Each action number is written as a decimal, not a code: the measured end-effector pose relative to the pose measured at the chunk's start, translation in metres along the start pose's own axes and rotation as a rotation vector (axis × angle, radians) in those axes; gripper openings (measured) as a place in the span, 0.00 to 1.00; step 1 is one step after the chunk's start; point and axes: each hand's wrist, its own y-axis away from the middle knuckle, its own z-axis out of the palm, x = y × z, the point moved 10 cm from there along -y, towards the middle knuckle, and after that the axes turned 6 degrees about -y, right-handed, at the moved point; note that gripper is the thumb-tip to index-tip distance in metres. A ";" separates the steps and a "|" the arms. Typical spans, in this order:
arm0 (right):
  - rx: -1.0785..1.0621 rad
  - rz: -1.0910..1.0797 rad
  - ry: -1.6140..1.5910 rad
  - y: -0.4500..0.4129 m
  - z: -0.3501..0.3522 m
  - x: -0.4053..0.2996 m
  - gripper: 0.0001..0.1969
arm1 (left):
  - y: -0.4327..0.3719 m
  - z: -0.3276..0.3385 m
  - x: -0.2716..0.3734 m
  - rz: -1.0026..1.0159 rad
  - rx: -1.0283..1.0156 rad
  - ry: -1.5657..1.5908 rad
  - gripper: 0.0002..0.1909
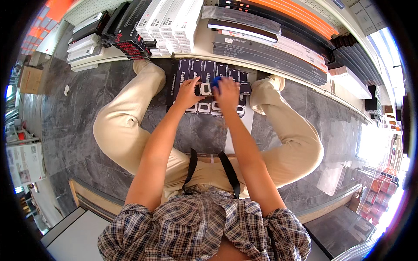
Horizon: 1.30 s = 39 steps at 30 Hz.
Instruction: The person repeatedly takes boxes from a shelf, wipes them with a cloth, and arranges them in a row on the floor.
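Several dark LED power supply boxes [204, 71] stand side by side on the floor between my feet. Across their tops lies one more dark power supply box [244, 88] with a pale logo on its side. My left hand [189, 94] grips the left end of this box between thumb and fingers. Over the middle of the same box is my right hand [227, 93], slightly blurred, with a blue cloth or similar soft item [216, 81] bunched under its fingers. The hand hides most of the blue item.
A low shelf [202, 53] runs past my feet, bearing stacked white boxes [173, 26], black boxes with red marks [130, 39] and long grey cartons [267, 55]. My bent legs flank the boxes. A cardboard box [30, 80] stands at the far left.
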 end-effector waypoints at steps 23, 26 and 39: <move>0.036 0.235 0.058 0.010 -0.027 0.082 0.16 | -0.001 0.001 0.004 0.024 0.005 -0.032 0.35; 0.168 0.330 -0.060 0.018 -0.041 0.091 0.16 | 0.001 -0.005 0.017 0.088 0.116 -0.048 0.29; -0.004 -0.127 -0.143 -0.003 -0.009 -0.055 0.17 | 0.009 -0.001 0.011 -0.031 0.197 0.066 0.37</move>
